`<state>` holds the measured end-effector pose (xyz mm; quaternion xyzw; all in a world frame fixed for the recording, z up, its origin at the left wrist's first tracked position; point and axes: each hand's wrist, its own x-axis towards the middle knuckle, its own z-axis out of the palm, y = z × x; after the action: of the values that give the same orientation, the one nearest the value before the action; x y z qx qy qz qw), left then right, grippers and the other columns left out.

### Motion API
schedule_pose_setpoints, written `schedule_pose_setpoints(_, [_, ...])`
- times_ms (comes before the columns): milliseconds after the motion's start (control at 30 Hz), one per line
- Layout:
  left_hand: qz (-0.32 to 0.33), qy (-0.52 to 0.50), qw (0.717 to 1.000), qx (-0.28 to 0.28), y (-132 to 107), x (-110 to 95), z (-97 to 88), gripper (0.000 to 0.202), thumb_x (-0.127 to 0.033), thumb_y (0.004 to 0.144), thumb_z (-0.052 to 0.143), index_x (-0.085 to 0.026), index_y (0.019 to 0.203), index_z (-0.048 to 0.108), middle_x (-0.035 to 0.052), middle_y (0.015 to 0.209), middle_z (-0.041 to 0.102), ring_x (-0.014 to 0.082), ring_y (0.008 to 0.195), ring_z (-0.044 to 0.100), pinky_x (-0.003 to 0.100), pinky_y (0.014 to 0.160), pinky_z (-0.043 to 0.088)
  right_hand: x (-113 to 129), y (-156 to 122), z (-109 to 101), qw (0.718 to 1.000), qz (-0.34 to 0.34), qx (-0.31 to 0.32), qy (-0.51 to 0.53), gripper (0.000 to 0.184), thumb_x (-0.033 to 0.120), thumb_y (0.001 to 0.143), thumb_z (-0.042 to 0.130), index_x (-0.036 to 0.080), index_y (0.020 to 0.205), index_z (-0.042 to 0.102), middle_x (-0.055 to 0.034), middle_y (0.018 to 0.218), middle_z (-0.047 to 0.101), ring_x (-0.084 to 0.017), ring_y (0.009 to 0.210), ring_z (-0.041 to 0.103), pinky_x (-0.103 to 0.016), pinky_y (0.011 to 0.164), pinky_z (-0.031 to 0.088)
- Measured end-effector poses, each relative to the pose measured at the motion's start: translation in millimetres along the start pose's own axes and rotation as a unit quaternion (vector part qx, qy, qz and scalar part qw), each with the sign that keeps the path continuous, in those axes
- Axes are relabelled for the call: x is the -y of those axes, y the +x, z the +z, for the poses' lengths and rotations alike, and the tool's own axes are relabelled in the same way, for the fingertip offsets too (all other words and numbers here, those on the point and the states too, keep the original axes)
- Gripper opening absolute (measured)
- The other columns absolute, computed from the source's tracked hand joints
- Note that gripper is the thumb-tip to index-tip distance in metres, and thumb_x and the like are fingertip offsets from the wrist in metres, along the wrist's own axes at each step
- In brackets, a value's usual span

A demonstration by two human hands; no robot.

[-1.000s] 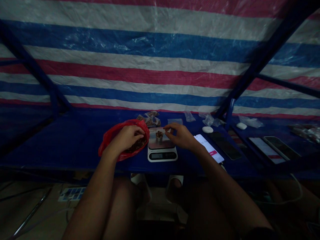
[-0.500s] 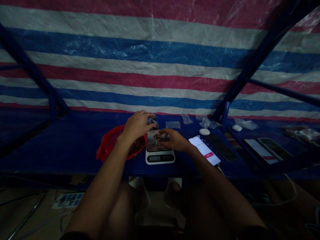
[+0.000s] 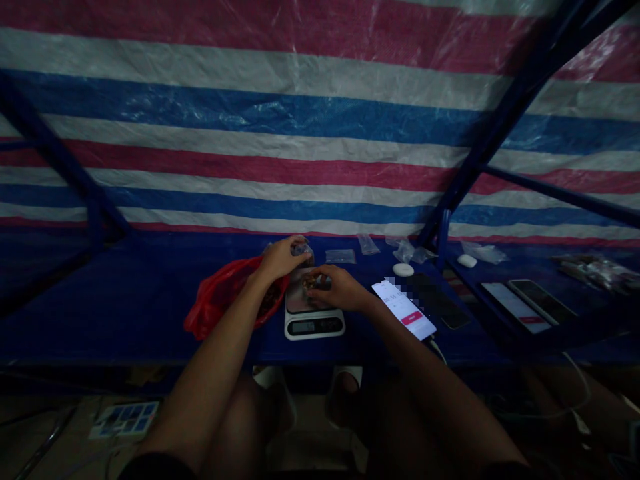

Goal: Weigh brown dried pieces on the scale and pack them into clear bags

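A white kitchen scale point(image 3: 315, 327) with a metal plate and a lit display stands on the blue table. Over its plate, my right hand point(image 3: 343, 287) has its fingers closed around small brown dried pieces point(image 3: 309, 283); their exact kind is too dim to tell. Just behind the plate, my left hand point(image 3: 278, 259) grips a small clear plastic bag point(image 3: 303, 252) with some brown contents. Left of the scale lies an open red plastic bag point(image 3: 213, 297), partly covered by my left forearm, with more brown pieces inside.
Several clear plastic bags, among them a flat one point(image 3: 341, 256), lie along the back. To the right are a white oval case point(image 3: 403, 269), a lit phone point(image 3: 403, 310) with a cable, and more phones. Blue metal posts point(image 3: 443, 233) stand before a striped tarp point(image 3: 280, 167).
My right fingers have closed around the brown pieces that lay on the scale plate. My left hand stays at the clear bag. The whole view has shifted slightly.
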<state>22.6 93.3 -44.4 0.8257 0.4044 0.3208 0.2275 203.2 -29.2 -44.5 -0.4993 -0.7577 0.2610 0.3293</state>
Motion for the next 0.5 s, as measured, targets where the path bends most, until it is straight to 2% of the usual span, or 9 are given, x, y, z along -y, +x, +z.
schedule_pose_setpoints(100, [0.017, -0.06, 0.998, -0.021, 3.2, 0.9, 2.7, 0.044, -0.045, 0.08, 0.077, -0.022, 0.117, 0.071, 0.0072, 0.118, 0.077, 0.0245, 0.107, 0.071, 0.036, 0.095, 0.053, 0.3, -1.1, -4.0, 1.0, 0.015, -0.005, 0.023, 0.028, 0.027, 0.084, 0.077, 0.017, 0.111, 0.073, -0.0074, 0.106, 0.076, -0.02, 0.094, 0.069, -0.033, 0.084, 0.052])
schedule_pose_setpoints(267, [0.035, -0.095, 0.99, -0.093, 4.4, -8.1, 0.8, 0.043, -0.049, 0.077, 0.079, -0.019, 0.107, 0.071, 0.0071, 0.108, 0.077, 0.0227, 0.101, 0.07, 0.035, 0.091, 0.054, -3.3, -3.0, -12.8, 0.999, -0.004, -0.032, 0.023, 0.029, 0.028, 0.084, 0.078, 0.017, 0.111, 0.072, -0.0072, 0.108, 0.076, -0.02, 0.097, 0.068, -0.036, 0.09, 0.051])
schedule_pose_setpoints(400, [0.039, -0.136, 0.975, -0.172, 3.8, -12.5, -3.6, 0.047, -0.047, 0.074, 0.083, -0.017, 0.106, 0.067, 0.0062, 0.101, 0.075, 0.0206, 0.094, 0.072, 0.031, 0.085, 0.055, -9.3, -5.6, -19.2, 0.997, -0.006, -0.057, 0.042, 0.03, 0.03, 0.085, 0.076, 0.017, 0.112, 0.071, -0.0076, 0.108, 0.075, -0.02, 0.098, 0.067, -0.036, 0.09, 0.051])
schedule_pose_setpoints(500, [0.041, -0.173, 0.955, -0.238, 1.6, -15.4, -12.1, 0.048, -0.047, 0.078, 0.079, -0.016, 0.111, 0.063, 0.006, 0.103, 0.072, 0.0191, 0.091, 0.073, 0.028, 0.08, 0.056, -13.1, -6.9, -22.3, 0.996, 0.005, -0.072, 0.058, 0.034, 0.032, 0.085, 0.076, 0.017, 0.115, 0.071, -0.0084, 0.11, 0.075, -0.02, 0.099, 0.067, -0.035, 0.089, 0.052])
